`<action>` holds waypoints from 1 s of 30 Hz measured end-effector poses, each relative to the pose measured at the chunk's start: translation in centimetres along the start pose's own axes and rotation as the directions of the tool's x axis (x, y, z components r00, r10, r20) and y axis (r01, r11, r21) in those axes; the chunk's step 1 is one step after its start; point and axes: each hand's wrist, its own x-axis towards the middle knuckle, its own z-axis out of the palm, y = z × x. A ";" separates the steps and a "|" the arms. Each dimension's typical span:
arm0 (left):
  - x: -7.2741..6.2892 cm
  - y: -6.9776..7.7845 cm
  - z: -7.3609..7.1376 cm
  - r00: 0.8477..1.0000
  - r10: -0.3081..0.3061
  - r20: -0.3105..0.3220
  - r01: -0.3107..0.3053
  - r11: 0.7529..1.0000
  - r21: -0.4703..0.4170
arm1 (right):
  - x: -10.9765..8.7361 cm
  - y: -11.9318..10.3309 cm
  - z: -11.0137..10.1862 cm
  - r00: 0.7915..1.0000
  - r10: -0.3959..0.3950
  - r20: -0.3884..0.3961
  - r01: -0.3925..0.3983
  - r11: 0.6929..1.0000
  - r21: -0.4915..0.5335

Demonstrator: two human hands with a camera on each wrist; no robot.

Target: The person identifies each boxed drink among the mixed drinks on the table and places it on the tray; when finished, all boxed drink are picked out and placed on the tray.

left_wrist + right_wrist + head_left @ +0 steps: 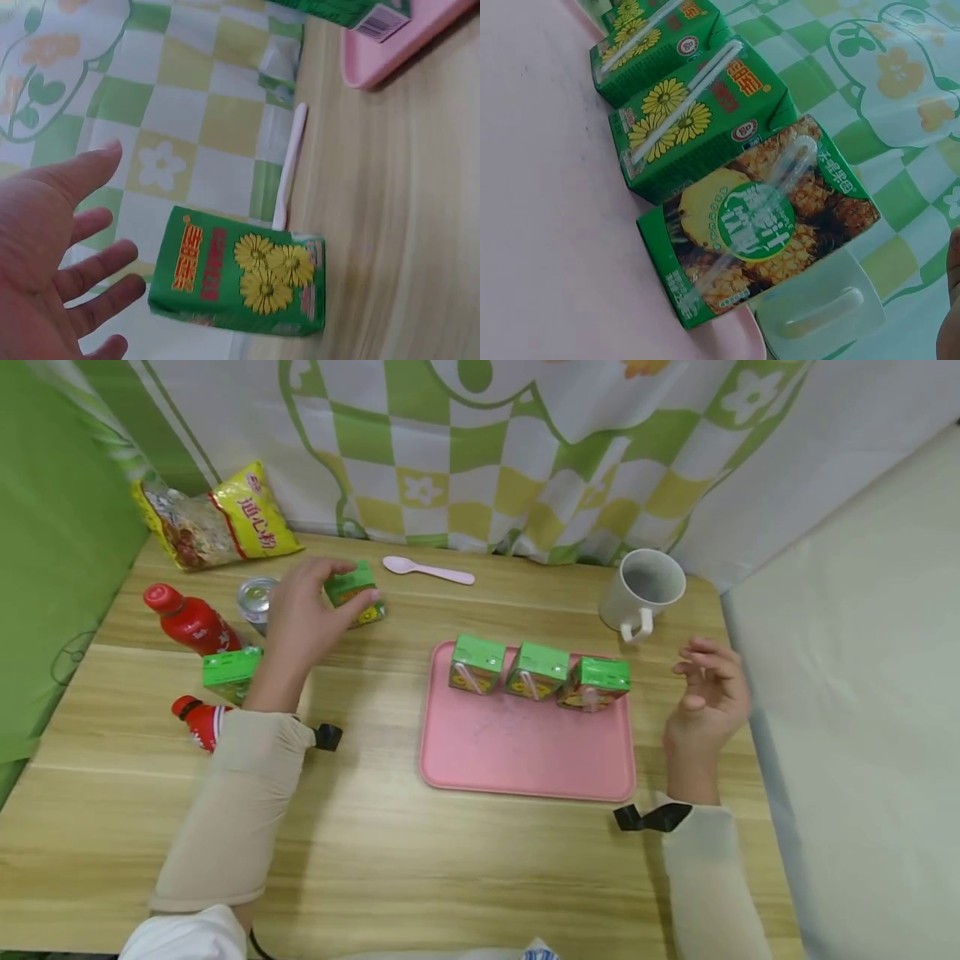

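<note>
My left hand (311, 610) is spread over a green drink carton (351, 581) at the back left, thumb on the near side. In the left wrist view the carton (240, 277), printed with yellow flowers, stands just beyond the fingertips with no grip on it. My right hand (705, 702) hovers right of the pink tray (525, 760), fingers loosely bent and holding nothing. Along the tray's back edge stand two flower-printed cartons (477, 664) and a pineapple juice carton (765, 225), straws on their fronts.
A white mug (626, 597) stands at the back right, and a pink spoon (429, 568) lies near the curtain. On the left are a yellow food bag (251, 514), a can (257, 602), a red bottle (195, 620), another green carton (231, 670) and a second red bottle (201, 722).
</note>
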 end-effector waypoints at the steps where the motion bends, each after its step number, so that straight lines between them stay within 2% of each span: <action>1: 0.3 0.1 0.1 1.000 -0.020 0.003 0.020 1.000 0.004 | -0.1 0.0 0.0 1.000 0.002 -0.004 -0.002 1.000 0.003; 4: 1.3 0.4 0.3 0.998 -0.068 0.000 0.068 0.998 0.012 | -0.1 0.0 0.0 1.000 0.004 -0.006 -0.004 1.000 0.011; 7: 2.2 0.4 0.6 0.996 -0.085 0.001 0.085 0.995 0.049 | 0.0 0.0 0.0 1.000 -0.004 0.000 0.004 1.000 0.012; 11: 3.1 0.1 1.2 0.994 -0.103 0.045 0.098 0.989 0.110 | 0.2 -0.2 -0.2 1.000 -0.012 0.016 0.012 1.000 0.007; 18: 3.4 -0.6 1.3 0.980 -0.171 0.099 0.146 0.964 0.221 | -0.2 -0.4 -1.2 0.999 0.001 0.049 -0.001 1.000 -0.004; 25: 3.5 -0.9 1.1 0.974 -0.172 0.145 0.115 0.935 0.334 | -0.2 -0.5 -2.0 0.998 0.019 0.056 -0.018 1.000 -0.017; 30: 3.9 -0.9 1.3 0.974 -0.154 0.164 0.086 0.927 0.364 | 0.2 -0.3 -2.0 0.997 0.015 0.072 -0.014 1.000 -0.013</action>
